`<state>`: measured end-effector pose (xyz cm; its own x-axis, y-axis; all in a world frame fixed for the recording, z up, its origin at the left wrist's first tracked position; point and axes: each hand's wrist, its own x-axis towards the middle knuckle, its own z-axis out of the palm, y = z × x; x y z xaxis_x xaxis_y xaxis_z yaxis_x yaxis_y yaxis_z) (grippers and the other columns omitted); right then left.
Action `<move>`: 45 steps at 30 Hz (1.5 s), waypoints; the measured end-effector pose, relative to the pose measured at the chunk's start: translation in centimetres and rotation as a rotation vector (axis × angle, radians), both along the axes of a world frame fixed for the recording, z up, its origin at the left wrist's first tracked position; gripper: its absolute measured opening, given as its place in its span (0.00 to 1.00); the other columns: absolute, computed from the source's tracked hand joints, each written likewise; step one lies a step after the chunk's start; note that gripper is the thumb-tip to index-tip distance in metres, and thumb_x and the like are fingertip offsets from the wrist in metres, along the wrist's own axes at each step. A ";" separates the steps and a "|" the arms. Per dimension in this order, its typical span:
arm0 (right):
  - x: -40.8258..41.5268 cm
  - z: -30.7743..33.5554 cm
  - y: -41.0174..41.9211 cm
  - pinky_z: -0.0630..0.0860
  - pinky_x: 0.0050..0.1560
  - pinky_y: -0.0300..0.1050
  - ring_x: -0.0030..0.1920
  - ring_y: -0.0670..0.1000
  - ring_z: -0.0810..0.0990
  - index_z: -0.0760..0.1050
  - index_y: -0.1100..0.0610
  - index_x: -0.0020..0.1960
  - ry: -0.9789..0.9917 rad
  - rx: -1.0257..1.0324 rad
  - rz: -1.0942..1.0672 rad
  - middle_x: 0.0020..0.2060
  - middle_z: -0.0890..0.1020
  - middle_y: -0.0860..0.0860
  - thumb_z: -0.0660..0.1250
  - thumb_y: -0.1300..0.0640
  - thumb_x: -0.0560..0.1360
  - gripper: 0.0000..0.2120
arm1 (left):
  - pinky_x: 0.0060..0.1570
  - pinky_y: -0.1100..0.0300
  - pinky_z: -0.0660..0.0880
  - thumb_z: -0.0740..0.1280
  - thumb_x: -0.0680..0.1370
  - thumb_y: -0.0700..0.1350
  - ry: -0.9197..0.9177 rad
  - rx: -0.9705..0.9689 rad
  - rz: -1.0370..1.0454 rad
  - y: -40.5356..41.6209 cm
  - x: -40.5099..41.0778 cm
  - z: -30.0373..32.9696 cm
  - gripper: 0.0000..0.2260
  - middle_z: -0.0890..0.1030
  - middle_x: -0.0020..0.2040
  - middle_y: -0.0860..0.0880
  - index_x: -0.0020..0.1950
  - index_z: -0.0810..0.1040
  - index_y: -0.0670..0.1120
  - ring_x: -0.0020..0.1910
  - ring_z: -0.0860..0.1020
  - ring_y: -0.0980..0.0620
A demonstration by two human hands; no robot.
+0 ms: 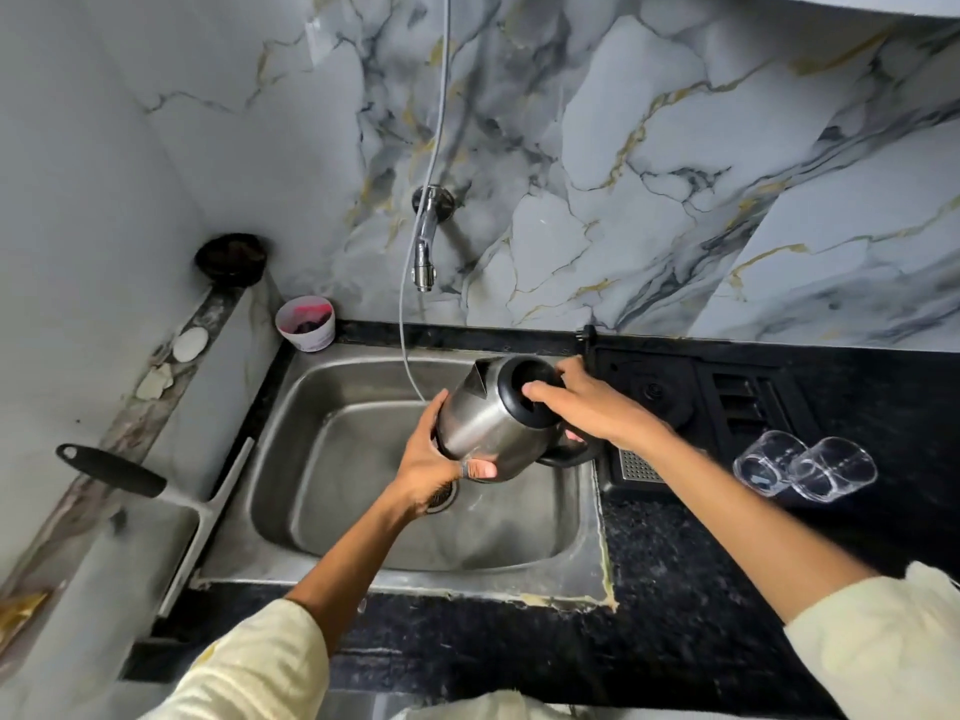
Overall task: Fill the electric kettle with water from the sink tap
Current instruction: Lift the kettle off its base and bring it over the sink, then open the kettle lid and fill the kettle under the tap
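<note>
A steel electric kettle with a black lid and black handle hangs tilted over the steel sink, spout toward the wall. My left hand cups its base from below. My right hand grips the black top and handle side, thumb on the lid. The chrome tap juts from the marble wall above the sink, behind and left of the kettle. No water runs from it. A thin grey hose drops past the tap into the basin.
A black squeegee lies on the left ledge. A white cup stands at the sink's back left corner. On the black counter to the right sit a black kettle base, a black tray and two clear glasses.
</note>
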<state>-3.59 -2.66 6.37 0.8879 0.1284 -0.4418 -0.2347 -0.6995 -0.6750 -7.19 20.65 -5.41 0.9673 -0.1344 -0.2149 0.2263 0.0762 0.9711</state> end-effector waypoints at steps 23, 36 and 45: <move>3.8 -2.7 0.1 0.79 0.60 0.48 0.58 0.50 0.79 0.72 0.46 0.66 -0.171 0.417 0.137 0.56 0.80 0.54 0.78 0.71 0.69 0.33 | 0.59 0.46 0.84 0.86 0.52 0.35 0.131 -0.145 -0.088 4.6 7.3 -3.0 0.63 0.73 0.77 0.48 0.83 0.62 0.58 0.67 0.82 0.52; 11.1 -7.5 6.3 0.75 0.55 0.31 0.56 0.38 0.77 0.69 0.43 0.68 -0.220 0.435 0.027 0.59 0.79 0.42 0.71 0.75 0.72 0.35 | 0.58 0.43 0.79 0.60 0.80 0.69 -0.373 1.091 0.190 6.0 20.3 7.8 0.33 0.80 0.66 0.40 0.72 0.75 0.44 0.63 0.80 0.37; 14.2 -8.2 9.0 0.76 0.50 0.30 0.53 0.40 0.78 0.69 0.50 0.70 -0.238 0.474 -0.128 0.57 0.78 0.50 0.66 0.79 0.72 0.34 | 0.39 0.50 0.72 0.71 0.74 0.58 -0.340 1.242 0.227 3.4 24.0 9.4 0.18 0.86 0.44 0.36 0.40 0.81 0.42 0.44 0.83 0.32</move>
<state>10.65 6.32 -1.84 0.9779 0.1493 -0.1466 -0.1000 -0.2817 -0.9543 16.79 24.05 4.02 0.9723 0.1478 0.1813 0.0578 -0.9029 0.4259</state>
